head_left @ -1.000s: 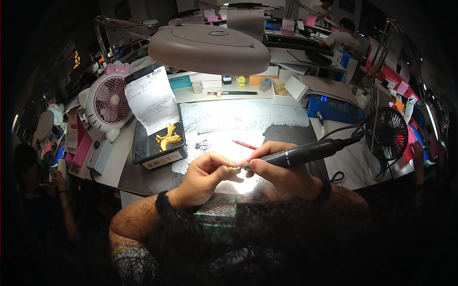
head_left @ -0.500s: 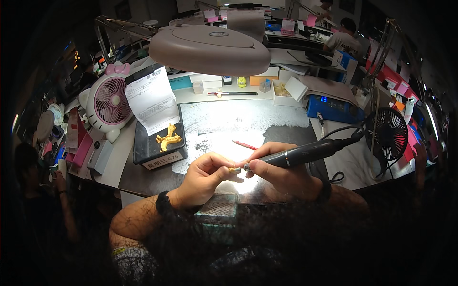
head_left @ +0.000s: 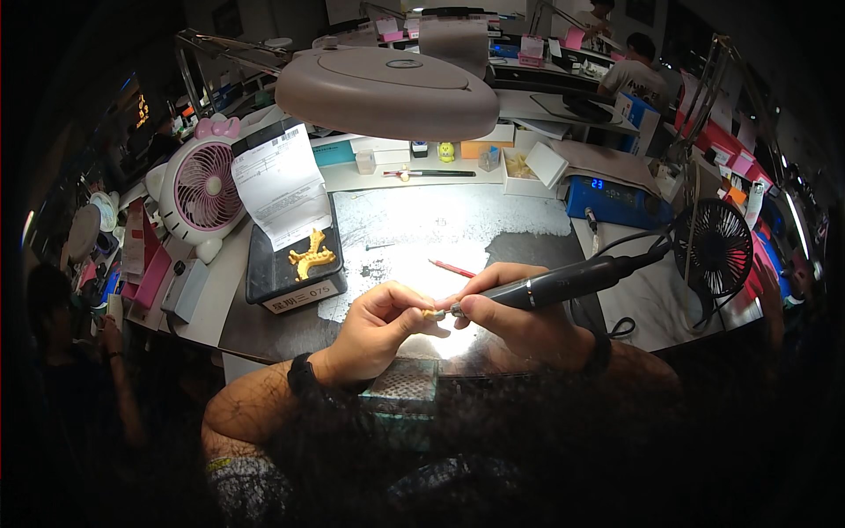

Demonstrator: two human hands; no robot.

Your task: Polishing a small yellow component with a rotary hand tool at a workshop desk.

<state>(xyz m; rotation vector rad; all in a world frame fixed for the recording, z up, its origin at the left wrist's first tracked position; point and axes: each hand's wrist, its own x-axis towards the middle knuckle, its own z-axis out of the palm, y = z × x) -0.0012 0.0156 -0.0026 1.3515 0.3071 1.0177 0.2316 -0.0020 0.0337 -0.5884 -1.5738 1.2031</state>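
Note:
My left hand (head_left: 371, 333) pinches a small yellowish piece (head_left: 429, 315) between thumb and fingertips; its exact kind is too small to tell. My right hand (head_left: 528, 330) grips a black rotary handpiece (head_left: 572, 283) like a pen. The handpiece's metal tip points left and meets the small piece or lies very close to it. Both hands are close together under bright lamp light at the bench's near edge. Left of them, yellow dental models (head_left: 313, 256) lie in a black tray (head_left: 257, 275) with a printed paper sheet (head_left: 283, 185) propped at its back.
A lamp (head_left: 387, 92) hangs over the bench. A red pencil-like stick (head_left: 452, 267) lies beyond my hands. A blue control box (head_left: 620, 204) and black fan (head_left: 713, 248) stand right, a pink-white fan (head_left: 209, 187) left. The handpiece's cable (head_left: 647, 238) trails right. Other people sit nearby.

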